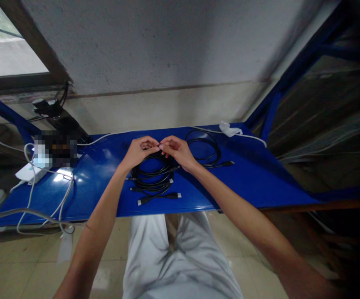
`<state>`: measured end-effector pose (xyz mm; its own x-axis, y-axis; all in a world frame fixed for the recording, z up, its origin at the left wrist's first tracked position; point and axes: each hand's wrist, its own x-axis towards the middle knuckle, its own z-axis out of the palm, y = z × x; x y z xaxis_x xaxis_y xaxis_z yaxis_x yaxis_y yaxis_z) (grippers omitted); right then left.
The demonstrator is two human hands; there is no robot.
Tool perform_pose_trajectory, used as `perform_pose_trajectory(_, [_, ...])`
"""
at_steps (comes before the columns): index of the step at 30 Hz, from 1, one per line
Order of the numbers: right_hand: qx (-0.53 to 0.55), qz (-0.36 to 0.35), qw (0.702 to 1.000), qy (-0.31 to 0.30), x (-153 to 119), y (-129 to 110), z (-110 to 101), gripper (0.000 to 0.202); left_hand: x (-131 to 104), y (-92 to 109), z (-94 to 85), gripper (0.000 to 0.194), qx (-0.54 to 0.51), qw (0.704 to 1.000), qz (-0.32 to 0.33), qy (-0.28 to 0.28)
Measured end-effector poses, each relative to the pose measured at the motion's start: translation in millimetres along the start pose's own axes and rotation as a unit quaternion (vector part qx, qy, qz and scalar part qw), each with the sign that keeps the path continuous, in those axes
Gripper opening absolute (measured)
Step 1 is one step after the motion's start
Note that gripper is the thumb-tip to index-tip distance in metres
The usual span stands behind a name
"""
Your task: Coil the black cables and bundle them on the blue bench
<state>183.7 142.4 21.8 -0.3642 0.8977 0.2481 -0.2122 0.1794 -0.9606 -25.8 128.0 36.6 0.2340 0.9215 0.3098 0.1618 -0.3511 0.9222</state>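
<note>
Blue table by wall, blk cables coiled on it.
L hand & R hand meet at tips nr cables; can't tell if pinching anything.

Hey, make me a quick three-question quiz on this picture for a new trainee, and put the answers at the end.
1. Multiple choice: what lies on the blue table just to the right of the right hand?
A) a screwdriver
B) a coiled black cable
C) a roll of tape

2. True or false: the two hands are held wide apart.

3. Fill in the blank: the crumpled item near the table's back edge is coloured ____.

Key:
1. B
2. False; the left hand and the right hand come together at the fingertips.
3. White
</note>
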Motion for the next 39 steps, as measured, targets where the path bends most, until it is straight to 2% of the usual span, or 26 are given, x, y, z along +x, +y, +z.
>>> perform_pose_trajectory(4, [0.002,0.006,1.000,0.006,0.9,0.6,-0.5,0.039,2.7,-0.5,-6.1,0.033,0.024,0.999,-0.002,0.039])
perform_pose_trajectory(9, [0.013,0.008,1.000,0.020,0.8,-1.0,-2.8,0.036,5.8,-8.9,-35.0,0.027,0.113,0.980,0.001,0.161])
perform_pose_trajectory(12, [0.014,0.011,0.999,0.027,1.7,-0.7,-3.9,0.035,1.8,-17.8,-58.7,0.015,0.262,0.940,-0.034,0.215])
perform_pose_trajectory(15, [0.009,0.018,0.999,0.030,2.9,0.5,-4.4,0.034,-5.3,-24.7,-75.3,0.010,0.400,0.884,-0.105,0.219])
perform_pose_trajectory(17, [0.003,0.022,0.999,0.032,3.2,0.9,-4.6,0.034,-8.7,-27.0,-80.0,0.011,0.438,0.862,-0.140,0.212])
perform_pose_trajectory(24, [0.006,0.022,0.999,0.028,2.2,-0.8,-6.2,0.027,-8.9,-22.9,-75.5,0.015,0.469,0.839,-0.175,0.214])
perform_pose_trajectory(29, [0.003,0.021,0.999,0.028,3.3,0.0,-7.4,0.026,-7.4,-20.6,-73.1,0.018,0.472,0.834,-0.179,0.222])
perform_pose_trajectory(34, [0.002,0.019,1.000,0.024,3.7,2.2,-7.3,0.025,-3.6,-22.9,-61.7,0.020,0.443,0.856,-0.144,0.225])
perform_pose_trajectory(39, [-0.001,0.019,1.000,0.024,3.1,2.7,-6.2,0.028,-0.2,-23.7,-37.5,0.019,0.421,0.883,-0.099,0.180])
